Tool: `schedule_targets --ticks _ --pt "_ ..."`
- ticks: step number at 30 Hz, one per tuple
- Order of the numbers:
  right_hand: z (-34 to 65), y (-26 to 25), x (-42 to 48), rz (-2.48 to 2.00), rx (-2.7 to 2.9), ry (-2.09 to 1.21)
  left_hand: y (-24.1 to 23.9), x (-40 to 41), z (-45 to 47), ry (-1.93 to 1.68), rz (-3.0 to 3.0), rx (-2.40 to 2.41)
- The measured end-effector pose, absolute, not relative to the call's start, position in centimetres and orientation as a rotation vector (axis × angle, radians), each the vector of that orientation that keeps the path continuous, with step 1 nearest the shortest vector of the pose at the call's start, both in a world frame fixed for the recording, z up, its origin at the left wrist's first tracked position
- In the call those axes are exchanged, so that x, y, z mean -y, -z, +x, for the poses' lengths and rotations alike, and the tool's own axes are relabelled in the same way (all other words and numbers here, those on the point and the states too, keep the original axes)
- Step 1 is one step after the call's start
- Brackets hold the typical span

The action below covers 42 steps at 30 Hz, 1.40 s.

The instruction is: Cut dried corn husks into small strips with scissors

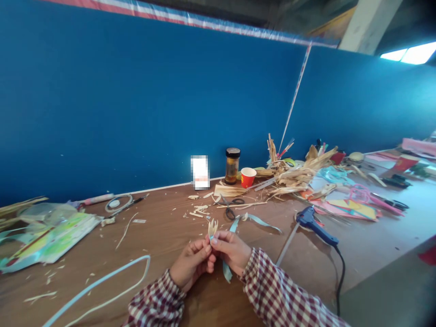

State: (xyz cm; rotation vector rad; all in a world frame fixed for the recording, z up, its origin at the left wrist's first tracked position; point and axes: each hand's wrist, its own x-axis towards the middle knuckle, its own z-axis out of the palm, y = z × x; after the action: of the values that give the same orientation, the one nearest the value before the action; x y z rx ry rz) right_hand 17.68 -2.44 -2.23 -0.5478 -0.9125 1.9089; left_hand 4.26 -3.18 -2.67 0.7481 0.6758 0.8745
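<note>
A small pale husk flower [213, 227], its thin petals pointing up, stands between my two hands above the table. My left hand [192, 264] is closed, thumb and fingers pinching near the flower's base. Thumb and forefinger of my right hand [234, 250] pinch that base from the other side, the fingertips of both hands meeting there. Something bluish shows at the pinch, too small to make out. A light blue ribbon [227, 271] hangs or lies below my right hand, and more ribbon [260, 221] curls beyond it. Black-handled scissors [230, 212] lie just past the flower.
A blue glue gun [316, 225] with a black cord lies right. Behind stand a lidded jar [232, 165], a red paper cup [248, 177] and dried husks [296, 177]. Pink scissors [378, 200] lie far right. A bent light blue strip [98, 281] and a green-yellow packet [57, 240] are left.
</note>
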Motion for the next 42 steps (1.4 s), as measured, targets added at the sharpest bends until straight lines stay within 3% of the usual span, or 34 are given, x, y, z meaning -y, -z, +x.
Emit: schedule_targets --ticks 42 --pt "17.5 1.8 2.4 -0.743 0.758 -1.796 2.2 3.8 5.8 -0.962 0.632 -0.831"
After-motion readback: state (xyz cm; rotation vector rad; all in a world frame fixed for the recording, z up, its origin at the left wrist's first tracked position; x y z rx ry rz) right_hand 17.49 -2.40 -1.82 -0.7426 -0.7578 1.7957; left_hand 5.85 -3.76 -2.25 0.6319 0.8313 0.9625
